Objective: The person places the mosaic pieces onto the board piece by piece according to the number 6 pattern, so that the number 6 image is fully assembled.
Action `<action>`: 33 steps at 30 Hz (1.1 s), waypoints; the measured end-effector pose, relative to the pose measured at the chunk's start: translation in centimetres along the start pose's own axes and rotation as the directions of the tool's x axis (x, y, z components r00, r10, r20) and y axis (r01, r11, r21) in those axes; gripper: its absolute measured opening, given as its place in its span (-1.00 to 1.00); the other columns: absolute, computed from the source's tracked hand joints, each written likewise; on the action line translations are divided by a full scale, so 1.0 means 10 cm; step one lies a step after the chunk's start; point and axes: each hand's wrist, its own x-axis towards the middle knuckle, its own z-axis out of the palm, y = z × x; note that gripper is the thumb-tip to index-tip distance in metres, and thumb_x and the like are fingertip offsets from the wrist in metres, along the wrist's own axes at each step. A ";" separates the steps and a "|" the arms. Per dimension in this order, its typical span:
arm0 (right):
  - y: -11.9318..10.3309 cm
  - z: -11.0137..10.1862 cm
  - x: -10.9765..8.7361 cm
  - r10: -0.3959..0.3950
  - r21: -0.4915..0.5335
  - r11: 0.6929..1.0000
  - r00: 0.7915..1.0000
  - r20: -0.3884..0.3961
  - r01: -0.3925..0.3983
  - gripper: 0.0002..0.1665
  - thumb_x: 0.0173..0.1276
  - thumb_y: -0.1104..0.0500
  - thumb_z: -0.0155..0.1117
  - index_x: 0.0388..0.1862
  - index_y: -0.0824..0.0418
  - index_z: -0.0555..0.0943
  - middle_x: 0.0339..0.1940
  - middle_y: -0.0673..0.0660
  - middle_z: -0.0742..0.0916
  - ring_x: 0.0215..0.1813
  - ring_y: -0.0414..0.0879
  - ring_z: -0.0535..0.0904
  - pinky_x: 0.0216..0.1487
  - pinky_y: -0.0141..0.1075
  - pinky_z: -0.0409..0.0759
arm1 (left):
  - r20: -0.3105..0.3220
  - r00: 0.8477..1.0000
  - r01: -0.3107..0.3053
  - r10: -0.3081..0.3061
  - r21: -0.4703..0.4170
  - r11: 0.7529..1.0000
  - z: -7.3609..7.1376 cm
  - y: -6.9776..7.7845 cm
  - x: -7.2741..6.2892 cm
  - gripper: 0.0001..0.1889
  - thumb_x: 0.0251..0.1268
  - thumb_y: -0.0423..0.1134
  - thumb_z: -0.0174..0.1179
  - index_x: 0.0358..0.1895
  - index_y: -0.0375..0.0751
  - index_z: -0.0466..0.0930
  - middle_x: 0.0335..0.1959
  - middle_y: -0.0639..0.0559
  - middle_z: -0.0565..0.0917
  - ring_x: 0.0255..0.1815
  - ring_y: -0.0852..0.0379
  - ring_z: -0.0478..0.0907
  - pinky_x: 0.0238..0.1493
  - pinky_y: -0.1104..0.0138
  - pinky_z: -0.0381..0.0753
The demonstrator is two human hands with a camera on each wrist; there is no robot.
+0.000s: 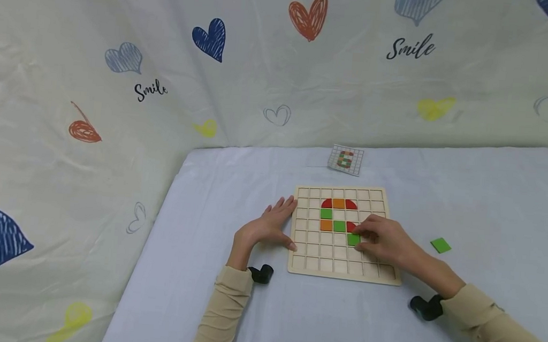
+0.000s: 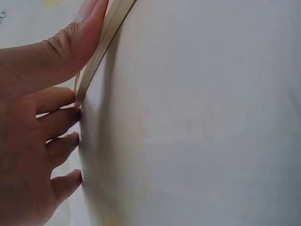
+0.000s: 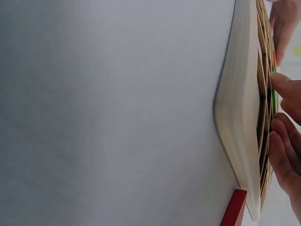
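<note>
A wooden grid board (image 1: 305, 265) lies on the white cloth. On it sit red quarter-round tiles, orange square tiles (image 1: 338, 203) and green square tiles. My left hand (image 1: 271, 227) rests at the board's left edge with fingers spread and straight; in the left wrist view its thumb (image 2: 87, 40) lies along the board's rim. My right hand (image 1: 384, 240) is over the board's right half, its thumb and index finger pinching a green square tile (image 1: 353, 240) just below a red quarter-round tile (image 1: 350, 227). In the right wrist view the fingertips largely hide that tile.
Behind the board lies a pattern card (image 1: 345, 160) showing a coloured grid figure. A loose green tile (image 1: 440, 245) is on the cloth to the right. A red piece (image 3: 234, 209) lies against the board's side in the right wrist view. A printed cloth (image 1: 246, 93) hangs behind.
</note>
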 end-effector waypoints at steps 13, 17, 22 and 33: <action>0.16 -0.23 -0.24 -0.126 -0.038 0.992 0.987 -0.101 0.123 -0.71 0.14 0.41 0.54 -0.16 0.20 0.78 -0.30 -0.08 0.75 -0.33 -0.34 0.53 -0.35 -0.36 0.62 | -0.007 1.000 0.013 -0.013 0.009 1.000 0.02 0.00 0.00 0.28 0.08 -0.09 0.59 0.71 -0.08 -0.22 0.74 0.10 -0.24 0.74 0.09 -0.39 0.72 0.11 -0.34; 0.22 -0.27 -0.33 -0.109 -0.062 0.993 0.987 -0.120 0.103 -0.71 0.12 0.41 0.55 -0.18 0.17 0.79 -0.31 -0.10 0.74 -0.34 -0.39 0.51 -0.39 -0.39 0.60 | -0.008 1.000 0.009 -0.009 0.006 1.000 0.02 -0.01 0.00 0.28 0.08 -0.09 0.59 0.71 -0.09 -0.22 0.74 0.10 -0.24 0.74 0.08 -0.39 0.72 0.10 -0.34; 0.26 -0.33 -0.43 -0.068 -0.074 0.995 0.991 -0.115 0.059 -0.71 0.13 0.39 0.55 -0.17 0.17 0.79 -0.29 -0.10 0.75 -0.32 -0.38 0.53 -0.40 -0.42 0.61 | -0.010 1.000 0.011 -0.011 0.002 1.000 0.02 0.00 0.00 0.28 0.07 -0.09 0.59 0.71 -0.08 -0.21 0.74 0.09 -0.23 0.74 0.08 -0.39 0.72 0.09 -0.34; 0.42 -0.39 -0.60 -0.083 -0.138 0.989 0.980 -0.180 0.059 -0.62 -0.05 0.41 0.65 -0.20 0.21 0.79 -0.30 -0.05 0.76 -0.34 -0.35 0.54 -0.38 -0.42 0.62 | -0.004 1.000 0.007 -0.007 0.000 1.000 0.01 0.01 0.01 0.27 0.08 -0.10 0.59 0.71 -0.08 -0.23 0.73 0.10 -0.24 0.74 0.09 -0.40 0.72 0.10 -0.34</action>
